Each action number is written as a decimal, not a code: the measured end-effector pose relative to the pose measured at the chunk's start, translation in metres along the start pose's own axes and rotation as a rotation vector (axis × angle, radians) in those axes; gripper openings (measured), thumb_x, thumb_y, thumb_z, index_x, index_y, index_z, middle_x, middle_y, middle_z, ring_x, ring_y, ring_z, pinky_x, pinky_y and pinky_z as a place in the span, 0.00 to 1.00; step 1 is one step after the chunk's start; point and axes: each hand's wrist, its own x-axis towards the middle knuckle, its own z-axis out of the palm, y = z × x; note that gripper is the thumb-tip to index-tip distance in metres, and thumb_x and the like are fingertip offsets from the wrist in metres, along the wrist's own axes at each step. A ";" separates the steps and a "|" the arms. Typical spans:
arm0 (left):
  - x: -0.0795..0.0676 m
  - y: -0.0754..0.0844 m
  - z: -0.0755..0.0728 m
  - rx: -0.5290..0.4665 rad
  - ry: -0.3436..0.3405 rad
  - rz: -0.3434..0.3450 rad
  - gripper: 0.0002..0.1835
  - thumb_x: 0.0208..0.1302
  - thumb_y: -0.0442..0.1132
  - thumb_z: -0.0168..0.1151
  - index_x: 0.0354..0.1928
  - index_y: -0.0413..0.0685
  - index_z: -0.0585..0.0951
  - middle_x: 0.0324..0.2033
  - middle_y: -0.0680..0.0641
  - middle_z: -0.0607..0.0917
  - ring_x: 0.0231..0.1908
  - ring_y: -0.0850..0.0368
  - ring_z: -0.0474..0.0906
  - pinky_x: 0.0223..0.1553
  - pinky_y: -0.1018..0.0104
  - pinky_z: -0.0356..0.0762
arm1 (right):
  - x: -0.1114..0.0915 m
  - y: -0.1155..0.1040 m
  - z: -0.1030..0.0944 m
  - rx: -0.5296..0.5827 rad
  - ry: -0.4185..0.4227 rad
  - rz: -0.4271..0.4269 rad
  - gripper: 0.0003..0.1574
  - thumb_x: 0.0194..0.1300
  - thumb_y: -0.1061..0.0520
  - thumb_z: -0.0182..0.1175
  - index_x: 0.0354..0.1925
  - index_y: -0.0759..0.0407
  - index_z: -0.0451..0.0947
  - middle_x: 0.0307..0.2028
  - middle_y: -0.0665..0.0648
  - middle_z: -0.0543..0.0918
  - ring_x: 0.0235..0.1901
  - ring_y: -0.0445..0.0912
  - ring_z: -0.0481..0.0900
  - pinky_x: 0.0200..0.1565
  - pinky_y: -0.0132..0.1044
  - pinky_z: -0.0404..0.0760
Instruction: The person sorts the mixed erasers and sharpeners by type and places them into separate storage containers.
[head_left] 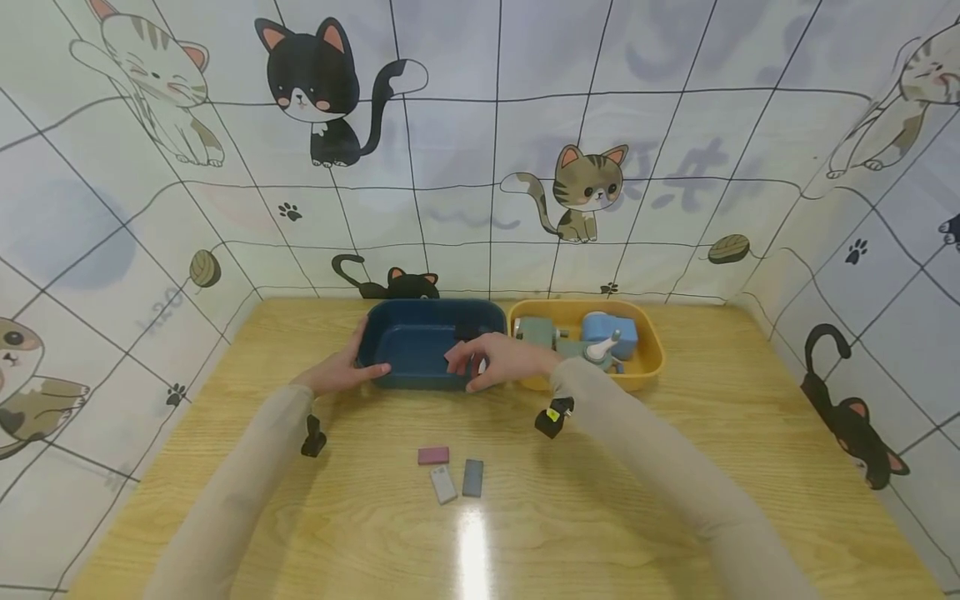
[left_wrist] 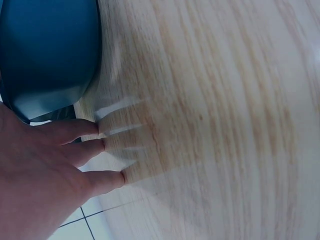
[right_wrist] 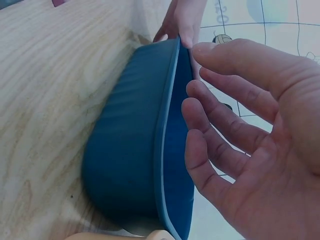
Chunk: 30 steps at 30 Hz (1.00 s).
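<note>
A dark blue plastic bin [head_left: 408, 354] stands on the table near the back wall. My left hand [head_left: 341, 367] lies at its left end, fingers extended along the side and thumb at the front rim. In the left wrist view that hand [left_wrist: 55, 160] shows straight, spread fingers beside the bin. Over the right part of the bin hovers my right hand [head_left: 510, 358], its fingers loosely bent. The right wrist view shows nothing between the fingers of this hand [right_wrist: 260, 120]. A small black piece [head_left: 468, 332] is in the bin, partly hidden behind the right hand.
Right of the blue bin stands a yellow bin [head_left: 651, 358] with a grey-green toy [head_left: 534, 331], a blue toy [head_left: 618, 332] and a white-topped piece [head_left: 602, 348]. Nearer lie a pink block [head_left: 433, 456], a white block [head_left: 443, 484] and a grey block [head_left: 472, 478] on the wooden table [head_left: 360, 517].
</note>
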 end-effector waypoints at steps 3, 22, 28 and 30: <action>-0.001 0.000 -0.001 -0.010 0.002 0.000 0.59 0.64 0.61 0.60 0.74 0.50 0.26 0.73 0.35 0.33 0.69 0.30 0.43 0.65 0.37 0.48 | -0.001 -0.001 0.003 0.001 0.000 0.004 0.24 0.62 0.62 0.65 0.57 0.62 0.77 0.54 0.60 0.78 0.47 0.53 0.78 0.45 0.34 0.76; 0.000 0.001 0.000 0.013 -0.005 -0.028 0.60 0.63 0.63 0.58 0.74 0.52 0.25 0.73 0.33 0.36 0.67 0.28 0.50 0.64 0.36 0.51 | -0.009 0.004 0.030 0.023 -0.022 -0.019 0.23 0.61 0.65 0.65 0.56 0.65 0.78 0.49 0.62 0.81 0.43 0.45 0.78 0.45 0.34 0.76; -0.001 0.000 -0.001 -0.001 -0.004 -0.023 0.59 0.63 0.62 0.59 0.74 0.53 0.25 0.74 0.36 0.34 0.69 0.30 0.46 0.64 0.37 0.50 | -0.012 0.004 0.039 0.013 -0.054 -0.014 0.22 0.61 0.65 0.65 0.55 0.63 0.78 0.48 0.61 0.81 0.44 0.49 0.78 0.43 0.33 0.76; 0.000 -0.001 -0.001 -0.005 -0.005 -0.017 0.59 0.63 0.62 0.59 0.74 0.52 0.25 0.74 0.36 0.32 0.70 0.31 0.44 0.65 0.37 0.49 | -0.013 0.004 0.042 0.012 -0.065 -0.006 0.22 0.61 0.65 0.64 0.55 0.62 0.78 0.49 0.60 0.81 0.45 0.49 0.78 0.44 0.33 0.76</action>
